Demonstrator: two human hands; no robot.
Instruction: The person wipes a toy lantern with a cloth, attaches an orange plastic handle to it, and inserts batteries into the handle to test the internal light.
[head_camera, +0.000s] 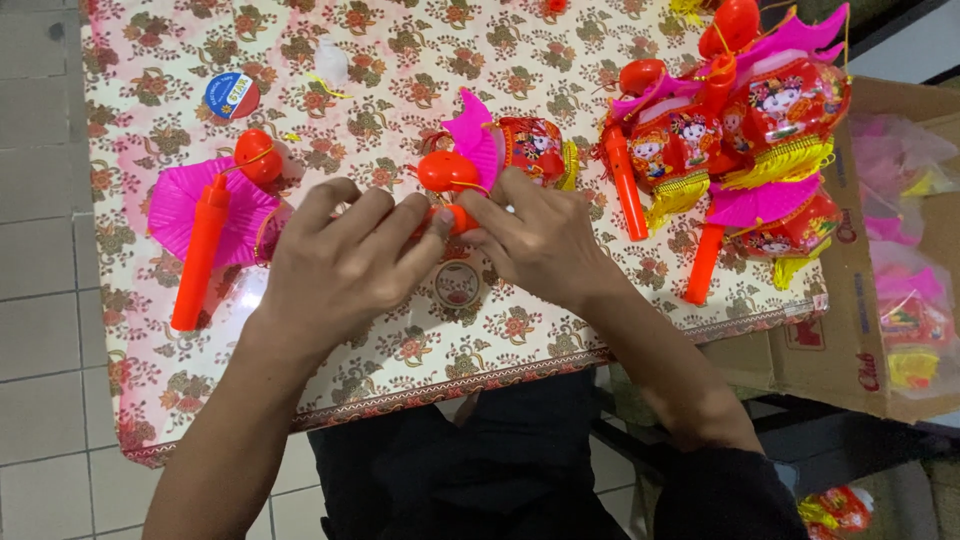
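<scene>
Two bare hands meet over the middle of a floral-clothed table (400, 370); the left hand (345, 265) curls its fingers inward, the right hand (540, 240) does likewise, and together their fingertips pinch a small orange plastic piece (455, 217); just beyond sits a red lantern (525, 150) with a pink fan-shaped top, touching a red ball (447, 170); to the left lies an orange handle (200, 255) across a pink pleated disc (175, 205); further right, a heap of finished lanterns (745, 130) rests by the table's edge; beside it stands an open cardboard box (850, 350).
</scene>
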